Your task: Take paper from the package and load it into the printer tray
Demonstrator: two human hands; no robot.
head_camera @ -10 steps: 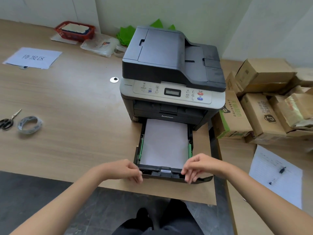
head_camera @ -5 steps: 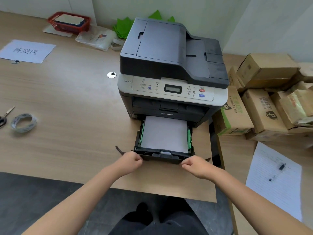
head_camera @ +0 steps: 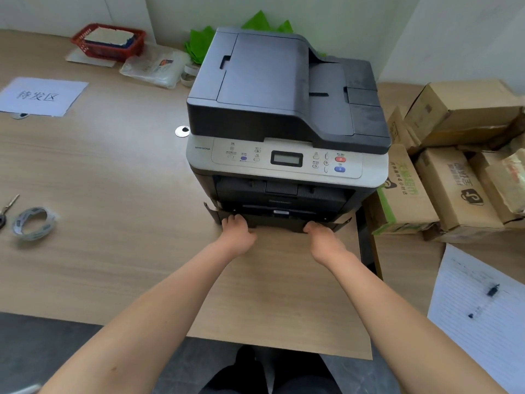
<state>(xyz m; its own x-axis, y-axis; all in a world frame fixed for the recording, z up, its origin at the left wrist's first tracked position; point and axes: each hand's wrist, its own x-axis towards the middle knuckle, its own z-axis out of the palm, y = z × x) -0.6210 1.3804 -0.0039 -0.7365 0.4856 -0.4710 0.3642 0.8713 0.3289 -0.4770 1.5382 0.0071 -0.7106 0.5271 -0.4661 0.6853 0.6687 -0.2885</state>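
A dark grey and silver printer [head_camera: 284, 109] stands on the wooden table [head_camera: 99, 194]. Its black paper tray [head_camera: 279, 220] sits almost fully inside the base, and the white paper in it is hidden. My left hand [head_camera: 237, 233] presses on the tray's front left corner. My right hand [head_camera: 322, 237] presses on the front right corner. Both hands' fingers curl against the tray's front edge. No paper package shows in the head view.
Several cardboard boxes [head_camera: 454, 166] are stacked right of the printer. A lined sheet with a pen [head_camera: 483, 308] lies at the near right. A tape roll [head_camera: 32, 223], scissors, a labelled sheet [head_camera: 39, 96], a red basket [head_camera: 108, 41] and a plastic bag [head_camera: 156, 66] lie to the left.
Both hands have pushed the tray from well extended to almost fully into the printer. The white paper that showed in it is now hidden.
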